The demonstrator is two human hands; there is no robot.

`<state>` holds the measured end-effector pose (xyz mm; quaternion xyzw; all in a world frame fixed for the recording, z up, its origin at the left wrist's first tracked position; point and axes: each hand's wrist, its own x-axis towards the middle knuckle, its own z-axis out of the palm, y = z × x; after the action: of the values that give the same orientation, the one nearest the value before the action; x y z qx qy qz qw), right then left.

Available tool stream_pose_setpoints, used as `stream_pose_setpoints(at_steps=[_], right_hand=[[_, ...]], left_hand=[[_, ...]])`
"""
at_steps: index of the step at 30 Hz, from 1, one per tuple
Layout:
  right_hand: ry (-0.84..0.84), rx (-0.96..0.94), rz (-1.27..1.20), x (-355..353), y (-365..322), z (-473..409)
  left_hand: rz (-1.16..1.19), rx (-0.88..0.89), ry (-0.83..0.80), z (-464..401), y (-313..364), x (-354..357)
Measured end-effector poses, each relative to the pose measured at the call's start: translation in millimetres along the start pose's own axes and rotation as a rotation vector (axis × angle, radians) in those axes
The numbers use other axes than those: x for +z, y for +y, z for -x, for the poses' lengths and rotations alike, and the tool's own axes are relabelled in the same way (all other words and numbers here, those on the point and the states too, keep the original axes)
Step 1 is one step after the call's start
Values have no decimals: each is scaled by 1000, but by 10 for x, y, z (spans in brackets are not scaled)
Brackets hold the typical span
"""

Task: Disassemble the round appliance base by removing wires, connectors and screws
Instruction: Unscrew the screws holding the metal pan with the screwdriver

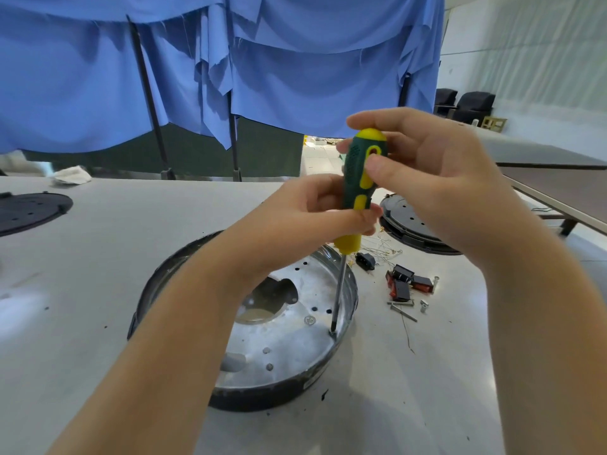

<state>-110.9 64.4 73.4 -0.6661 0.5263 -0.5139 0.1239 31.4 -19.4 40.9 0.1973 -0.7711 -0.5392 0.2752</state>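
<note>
Desk (98, 290) carries round appliance base (295, 339), centre-front, metal inside up. Both hands clamped on screwdriver (359, 178): right hand (437, 185) at handle top, left hand (302, 218) lower down. Tip sits on screw (332, 333) nr base's right rim.

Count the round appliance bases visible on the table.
3. One base sits under the hands, with the screwdriver tip in it; a second lies behind the right hand, partly hidden; a third lies at the far left edge, cropped. More may be out of frame.
</note>
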Motion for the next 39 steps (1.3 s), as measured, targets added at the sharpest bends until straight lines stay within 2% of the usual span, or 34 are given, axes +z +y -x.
stream_pose_setpoints(at_steps=[4,9,13,16,22,27,33,36,39], right_hand=[[-32,33,-35,-11,-27,-3],[15,34,64,27,-1,-10],[65,-18,196,59,27,-14],[74,-27,173,49,25,-9],[16,20,13,24,69,-19],[13,46,-34,47,60,-33],[83,-24,187,78,104,-35],[93,-41,196,46,111,-41],[54,-37,128,11,120,-38]], left_hand=[[39,48,-10,42,7,-82],[-75,77,207,9,-4,-21],[-141,120,265,-13,-14,84],[-135,58,214,-27,-5,75],[-50,-20,-35,23,-4,-49],[-57,-8,51,-3,-41,-66],[-182,38,196,-55,-85,29],[-153,7,154,-64,-89,24],[-110,-45,-27,-22,-78,-32]])
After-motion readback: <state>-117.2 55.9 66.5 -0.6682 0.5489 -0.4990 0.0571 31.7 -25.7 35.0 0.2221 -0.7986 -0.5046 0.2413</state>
